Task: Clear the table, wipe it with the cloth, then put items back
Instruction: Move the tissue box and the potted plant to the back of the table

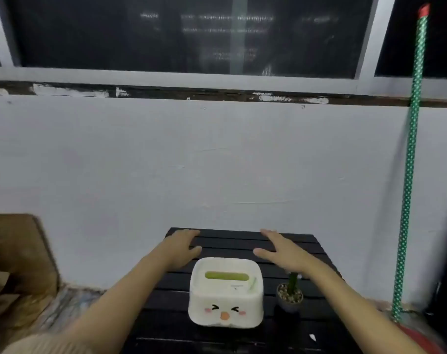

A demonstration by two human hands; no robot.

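Black slatted counter [243, 335] carries our white tissue box [226, 292], small potted cactus [290, 293] just right; left hand [183, 245] and right hand [278, 247] hover beyond, fingers spread, empty.

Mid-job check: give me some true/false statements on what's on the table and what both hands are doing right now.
1. The white tissue box sits on the black slatted table. True.
2. The left hand grips the box. False: it is open, beyond the box.
3. A small potted cactus stands right of the box. True.
4. The right hand holds a cloth. False: it is open and empty; no cloth shows.
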